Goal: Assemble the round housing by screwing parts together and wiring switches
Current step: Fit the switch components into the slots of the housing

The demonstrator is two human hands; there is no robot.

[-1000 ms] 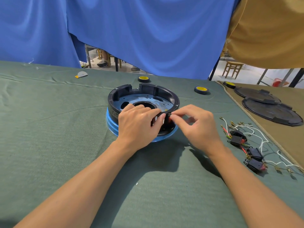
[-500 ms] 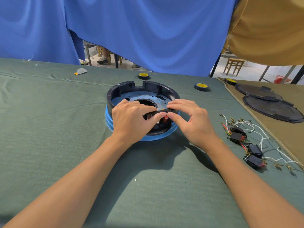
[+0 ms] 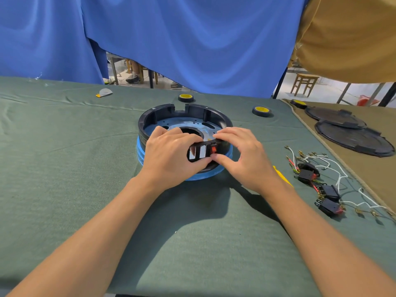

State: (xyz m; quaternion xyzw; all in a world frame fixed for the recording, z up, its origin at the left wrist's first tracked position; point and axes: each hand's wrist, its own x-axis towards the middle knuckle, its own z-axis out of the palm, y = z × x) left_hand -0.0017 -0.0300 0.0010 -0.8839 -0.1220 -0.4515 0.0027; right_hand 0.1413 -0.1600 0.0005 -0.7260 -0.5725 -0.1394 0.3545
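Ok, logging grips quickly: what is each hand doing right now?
Left hand: grips the near wall of the round housing.
Right hand: pinches the red switch in that wall.

Makeshift assembly workshop. A green cloth (image 3: 64,157) is spread as the work surface, with blue curtains (image 3: 192,39) hung behind it (a wooden stool (image 3: 305,79) shows past them). Loose wired switches (image 3: 330,206) and black round lids (image 3: 353,138) lie spread out at the right
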